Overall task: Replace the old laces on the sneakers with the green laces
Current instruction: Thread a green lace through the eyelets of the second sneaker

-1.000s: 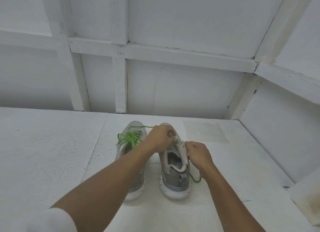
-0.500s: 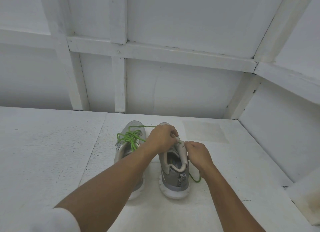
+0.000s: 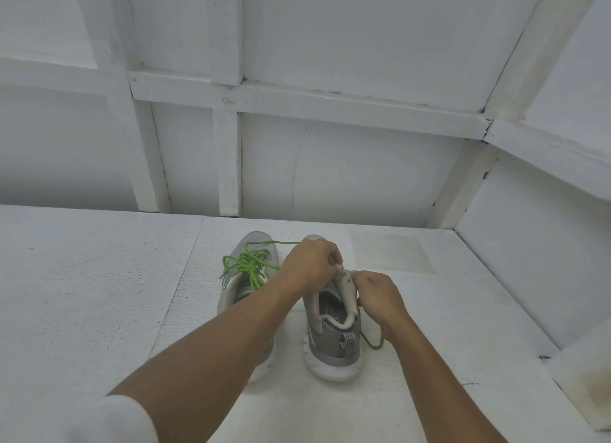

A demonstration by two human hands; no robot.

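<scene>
Sneakers side by side on white table. Left sneaker beside left forearm, green lace bundle on top. Right sneaker directly beneath both hands. Left hand curled, pinching green lace near upper eyelets. Right hand gripping eyelet flap just beside it. Exact eyelet too small to tell. Step, likely: threading right sneaker. Next: feed tip through, pull slack, hold flap steady.

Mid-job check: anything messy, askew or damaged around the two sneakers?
No damage shows. The green tangle on the left sneaker lies loose, with a green strand stretching across to the left hand. Another lace end trails onto the surface beside the heel of the right sneaker.
</scene>
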